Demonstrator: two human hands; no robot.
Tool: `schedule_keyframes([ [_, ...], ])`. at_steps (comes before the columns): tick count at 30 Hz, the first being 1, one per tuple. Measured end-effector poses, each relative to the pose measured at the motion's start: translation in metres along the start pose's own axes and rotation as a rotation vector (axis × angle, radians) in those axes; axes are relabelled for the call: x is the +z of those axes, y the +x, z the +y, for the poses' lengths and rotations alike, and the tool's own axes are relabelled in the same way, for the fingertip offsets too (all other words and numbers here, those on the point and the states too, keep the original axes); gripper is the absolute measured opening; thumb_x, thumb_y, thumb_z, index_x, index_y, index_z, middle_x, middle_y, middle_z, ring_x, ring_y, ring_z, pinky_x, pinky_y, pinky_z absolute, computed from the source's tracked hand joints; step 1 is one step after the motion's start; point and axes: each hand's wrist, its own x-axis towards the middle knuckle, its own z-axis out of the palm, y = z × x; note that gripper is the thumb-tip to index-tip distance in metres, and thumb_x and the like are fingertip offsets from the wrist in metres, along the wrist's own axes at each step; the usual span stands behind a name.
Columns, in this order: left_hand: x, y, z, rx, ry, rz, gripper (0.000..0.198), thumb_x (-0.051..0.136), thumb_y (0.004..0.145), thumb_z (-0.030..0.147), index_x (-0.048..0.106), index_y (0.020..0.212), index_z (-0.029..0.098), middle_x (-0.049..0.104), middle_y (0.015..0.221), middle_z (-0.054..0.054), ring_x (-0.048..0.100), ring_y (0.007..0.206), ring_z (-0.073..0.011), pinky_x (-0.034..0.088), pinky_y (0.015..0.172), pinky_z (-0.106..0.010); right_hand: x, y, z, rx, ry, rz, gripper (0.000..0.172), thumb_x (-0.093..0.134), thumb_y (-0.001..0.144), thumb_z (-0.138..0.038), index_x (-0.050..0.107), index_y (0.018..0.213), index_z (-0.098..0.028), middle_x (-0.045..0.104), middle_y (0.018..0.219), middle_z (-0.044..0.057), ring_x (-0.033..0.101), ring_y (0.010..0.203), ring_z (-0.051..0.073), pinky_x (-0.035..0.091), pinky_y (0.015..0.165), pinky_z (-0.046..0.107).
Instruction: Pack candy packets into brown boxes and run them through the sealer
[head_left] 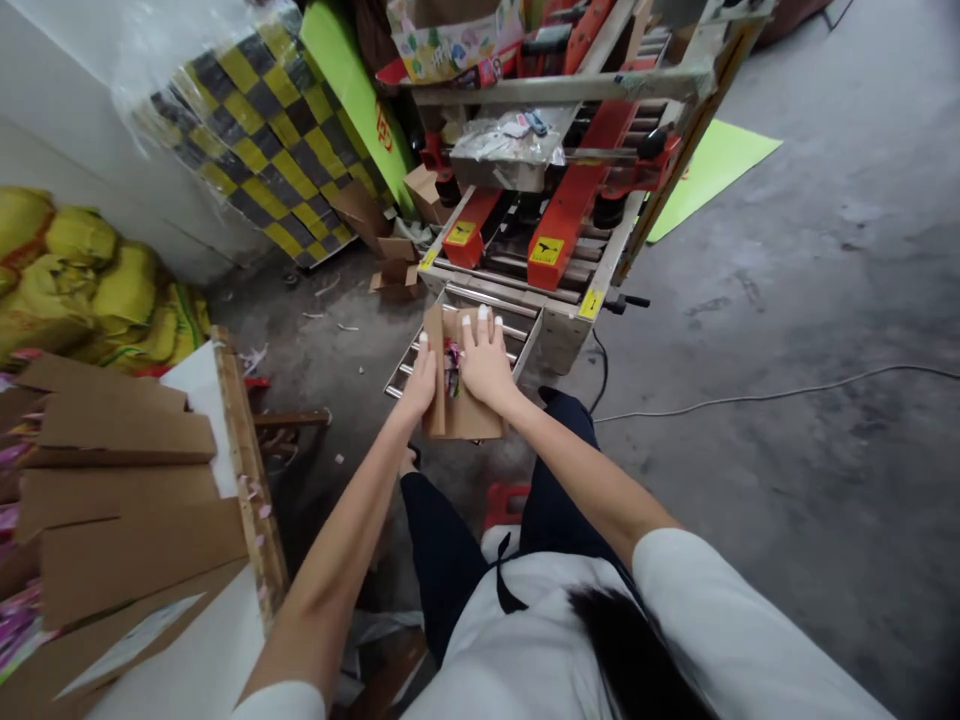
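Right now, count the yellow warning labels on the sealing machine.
4 yellow labels: one on the left orange rail, one on the right orange rail, one on the frame's left front corner, one on its right front corner. More may be hidden.

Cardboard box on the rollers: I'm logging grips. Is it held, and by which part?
The cardboard box is pressed, not gripped: left hand against its left top flap, right hand flat on its right top flap.

Left hand (420, 382) and right hand (486, 365) press carton (471, 418) flaps
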Motion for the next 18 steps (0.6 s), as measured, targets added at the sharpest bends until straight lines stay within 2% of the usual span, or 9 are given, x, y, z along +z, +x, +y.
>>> schedule_keyframes([
  [2,0.005,-0.002,0.002,0.067,0.276,-0.009,0.063,0.052,0.097,0.054,0.054,0.148,0.017,0.034,0.166,-0.018,0.024,0.157,-0.0333,0.028,0.125,-0.056,0.003,0.002,0.002,-0.017,0.010,-0.002,0.066,0.037,0.100,-0.024,0.025,0.162,-0.004,0.012,0.170,0.025,0.012,0.157,0.044,0.023,0.122,0.065],
  [4,0.008,-0.004,0.005,0.084,0.507,0.002,0.066,0.049,0.098,0.054,0.047,0.154,0.019,0.020,0.170,-0.022,0.033,0.152,-0.0425,0.034,0.119,-0.064,0.005,0.005,0.004,-0.071,0.015,-0.013,0.066,0.037,0.099,-0.022,0.026,0.160,-0.001,0.017,0.169,0.025,0.008,0.158,0.041,0.016,0.124,0.065],
  [6,0.011,-0.007,0.009,0.098,0.667,0.001,0.064,0.042,0.101,0.053,0.043,0.157,0.021,0.017,0.169,-0.025,0.048,0.142,-0.0460,0.042,0.111,-0.065,0.004,0.009,0.005,-0.107,0.015,-0.005,0.065,0.036,0.099,-0.022,0.028,0.160,0.000,0.020,0.169,0.024,0.005,0.159,0.040,0.013,0.125,0.064],
  [9,0.013,-0.012,0.017,0.081,0.766,-0.004,0.061,0.039,0.103,0.046,0.038,0.160,0.024,0.018,0.169,-0.024,0.052,0.138,-0.0447,0.046,0.108,-0.063,0.000,0.004,0.003,-0.073,0.000,0.030,0.065,0.035,0.100,-0.024,0.028,0.160,-0.001,0.019,0.169,0.023,0.008,0.159,0.040,0.015,0.125,0.063],
  [11,0.011,-0.016,0.020,0.054,0.774,-0.024,0.060,0.039,0.103,0.041,0.035,0.161,0.025,0.019,0.169,-0.023,0.050,0.141,-0.0435,0.047,0.109,-0.061,-0.005,-0.014,0.000,-0.081,-0.027,0.011,0.065,0.036,0.100,-0.026,0.029,0.160,-0.001,0.018,0.169,0.023,0.013,0.158,0.039,0.016,0.125,0.062],
  [13,0.008,-0.014,0.019,0.050,0.709,-0.051,0.059,0.039,0.103,0.039,0.036,0.160,0.026,0.022,0.168,-0.022,0.049,0.142,-0.0416,0.046,0.110,-0.059,-0.008,-0.043,-0.004,-0.178,-0.056,-0.050,0.068,0.041,0.100,-0.034,0.029,0.160,-0.003,0.019,0.169,0.024,0.017,0.157,0.039,0.014,0.125,0.064],
  [16,0.004,0.002,0.009,0.085,0.523,-0.088,0.057,0.040,0.103,0.036,0.040,0.159,0.026,0.027,0.167,-0.019,0.044,0.147,-0.0376,0.041,0.117,-0.055,-0.005,-0.084,-0.010,-0.317,-0.095,-0.124,0.089,0.057,0.093,-0.053,0.025,0.162,-0.006,0.019,0.169,0.024,0.016,0.157,0.041,0.006,0.123,0.072],
  [18,0.004,0.018,-0.001,0.132,0.378,-0.101,0.057,0.044,0.101,0.032,0.043,0.157,0.023,0.028,0.167,-0.017,0.036,0.152,-0.0339,0.033,0.124,-0.052,0.001,-0.088,-0.014,-0.309,-0.131,-0.141,0.097,0.064,0.089,-0.054,0.023,0.162,-0.007,0.018,0.169,0.023,0.015,0.157,0.041,0.004,0.122,0.075],
])
